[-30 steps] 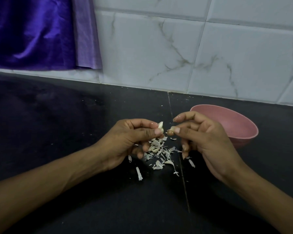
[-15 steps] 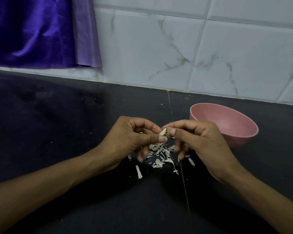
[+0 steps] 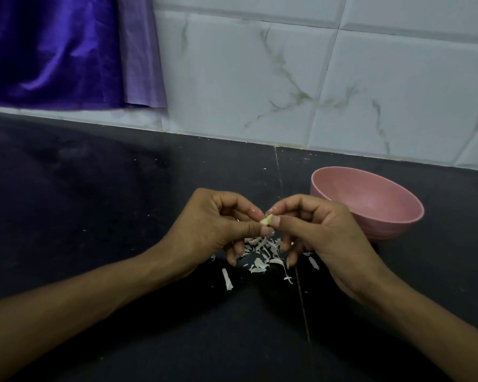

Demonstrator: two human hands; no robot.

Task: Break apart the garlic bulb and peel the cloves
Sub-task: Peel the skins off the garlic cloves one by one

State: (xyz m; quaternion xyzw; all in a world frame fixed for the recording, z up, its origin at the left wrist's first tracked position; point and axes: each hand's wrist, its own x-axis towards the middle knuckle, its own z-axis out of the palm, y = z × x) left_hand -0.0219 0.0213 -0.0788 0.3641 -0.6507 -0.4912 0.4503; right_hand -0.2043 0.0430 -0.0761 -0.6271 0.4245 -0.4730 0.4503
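A small pale garlic clove (image 3: pixel 266 220) sits between the fingertips of both hands, above the dark counter. My left hand (image 3: pixel 213 224) pinches it between thumb and forefinger from the left. My right hand (image 3: pixel 319 230) pinches its right end with thumb and forefinger. The other fingers of both hands curl downward. Under the hands lies a heap of white garlic skins (image 3: pixel 261 250) on the counter. Most of the clove is hidden by the fingertips.
A pink bowl (image 3: pixel 398 213) stands just right of my right hand; its inside shows nothing I can make out. A loose skin strip (image 3: pixel 226 279) lies nearer me. A tiled wall (image 3: pixel 287 78) backs the black counter (image 3: pixel 94 202), and a purple cloth (image 3: pixel 53 51) hangs at the upper left.
The hands have closed together: a second ago they were slightly apart, with the clove in the left fingers. Now both sets of fingertips meet on the clove.
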